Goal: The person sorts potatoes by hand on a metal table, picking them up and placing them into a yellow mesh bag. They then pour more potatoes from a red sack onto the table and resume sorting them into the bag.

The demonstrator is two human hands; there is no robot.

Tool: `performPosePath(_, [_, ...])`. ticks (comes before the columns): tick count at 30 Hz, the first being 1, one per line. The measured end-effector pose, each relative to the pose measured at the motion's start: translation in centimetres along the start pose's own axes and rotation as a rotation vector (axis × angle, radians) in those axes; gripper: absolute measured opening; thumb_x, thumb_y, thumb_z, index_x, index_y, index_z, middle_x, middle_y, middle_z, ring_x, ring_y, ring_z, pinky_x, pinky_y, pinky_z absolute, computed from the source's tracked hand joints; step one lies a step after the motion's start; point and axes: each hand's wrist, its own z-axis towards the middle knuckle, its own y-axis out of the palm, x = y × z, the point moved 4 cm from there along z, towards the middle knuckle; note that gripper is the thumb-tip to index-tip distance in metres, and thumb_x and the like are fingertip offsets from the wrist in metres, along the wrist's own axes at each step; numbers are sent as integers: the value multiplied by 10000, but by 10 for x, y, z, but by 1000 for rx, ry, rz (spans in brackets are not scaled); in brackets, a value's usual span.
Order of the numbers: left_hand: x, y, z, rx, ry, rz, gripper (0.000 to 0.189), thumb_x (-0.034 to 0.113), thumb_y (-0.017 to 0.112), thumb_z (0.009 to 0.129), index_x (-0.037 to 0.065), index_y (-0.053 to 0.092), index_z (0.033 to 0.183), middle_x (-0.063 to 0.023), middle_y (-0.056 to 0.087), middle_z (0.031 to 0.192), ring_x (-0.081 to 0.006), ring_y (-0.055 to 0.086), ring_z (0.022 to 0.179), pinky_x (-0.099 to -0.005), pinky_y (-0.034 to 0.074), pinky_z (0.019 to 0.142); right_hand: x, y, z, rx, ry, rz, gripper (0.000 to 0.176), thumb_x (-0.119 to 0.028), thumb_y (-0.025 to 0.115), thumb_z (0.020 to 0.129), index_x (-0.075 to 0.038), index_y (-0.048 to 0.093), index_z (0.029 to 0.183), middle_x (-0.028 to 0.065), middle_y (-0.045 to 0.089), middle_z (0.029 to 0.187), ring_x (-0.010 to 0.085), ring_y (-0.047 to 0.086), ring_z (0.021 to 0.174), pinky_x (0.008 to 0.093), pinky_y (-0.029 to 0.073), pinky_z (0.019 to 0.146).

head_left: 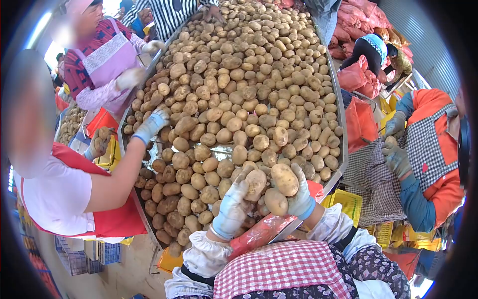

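My left hand [232,208], in a light blue and grey work glove, is closed around a potato [256,182] over the near end of the heap. Two more potatoes sit in my gloved right hand [301,197]: a large oval potato [285,179] on top and a rounder potato [276,201] just below it. Both hands are close together, fingers curled inward. Beneath and beyond them, a broad heap of soil-marked potatoes [239,99] fills the metal-edged sorting table [342,149]. Red plastic [259,233] covers the near edge under my wrists.
At the left, a person in a red apron [119,209] reaches a gloved hand [151,126] into the heap. Farther back stand other workers, one in a lilac apron [110,60]. A person in orange [433,169] sits at the right. Yellow crates [346,205] and red sacks [356,22] stand nearby.
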Motion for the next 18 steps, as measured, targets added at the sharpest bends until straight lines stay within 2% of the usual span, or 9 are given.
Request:
performPosePath(1, [-1,2,-4,3,2,0,453,245,428,1003,0,392,1383,-127,493,1343,-241,452,1262,-345,375,1064,1,8,-2,-14,44,-23,518,-516,460,919,-80,597,1162,77,636,1121,212,603,1034,362,497,895])
performPosePath(3, [9,12,-14,112,279,700,390,135,470,978,-4,459,1342,-126,491,1350,-230,455,1258,-347,375,1063,10,-28,4,120,24,42,535,-534,472,908,-81,596,1163,82,633,1128,223,602,1036,372,497,898])
performPosePath(7, [1,5,-9,279,229,297,331,98,439,985,-7,510,1291,-144,506,1333,-217,504,1212,-338,421,1024,23,-24,-3,36,69,85,563,-553,470,906,-74,585,1178,80,622,1154,230,595,1051,385,485,923])
performPosePath(12, [-2,0,-9,212,374,255,345,119,474,980,9,486,1306,-144,538,1287,-219,523,1184,-344,438,1010,24,-3,-16,-81,42,43,701,-618,440,888,-74,476,1329,119,561,1264,258,565,1119,410,468,955])
performPosePath(14, [2,11,-15,78,688,1417,377,122,544,941,-1,497,1294,-154,545,1271,-239,530,1172,-344,427,1006,25,5,-20,-176,53,103,725,-631,438,881,-82,451,1354,130,552,1278,271,561,1128,417,466,958])
performPosePath(15, [-2,6,-13,73,685,1414,377,122,544,941,-1,497,1294,-154,545,1271,-239,530,1172,-344,427,1006,24,1,-22,-70,44,93,739,-643,439,871,-91,442,1361,139,543,1288,285,565,1120,429,470,950])
performPosePath(16, [-12,-2,-8,33,499,1153,395,125,573,919,-8,504,1285,-158,539,1276,-248,512,1191,-349,404,1023,24,-6,-27,39,39,86,753,-655,440,862,-99,432,1369,147,534,1298,299,568,1112,442,475,943])
performPosePath(17, [-24,-7,-6,-1,318,889,414,127,602,898,-14,512,1276,-161,533,1280,-257,495,1210,-354,380,1041,23,-15,-33,45,41,88,753,-655,440,862,-99,432,1369,147,534,1298,299,568,1112,442,475,943])
performPosePath(18, [-27,-2,-5,2,317,887,414,127,602,898,-14,512,1276,-161,533,1280,-257,495,1210,-354,380,1041,22,-24,-38,2,46,99,762,-658,438,861,-94,427,1373,155,527,1305,310,570,1106,451,480,933])
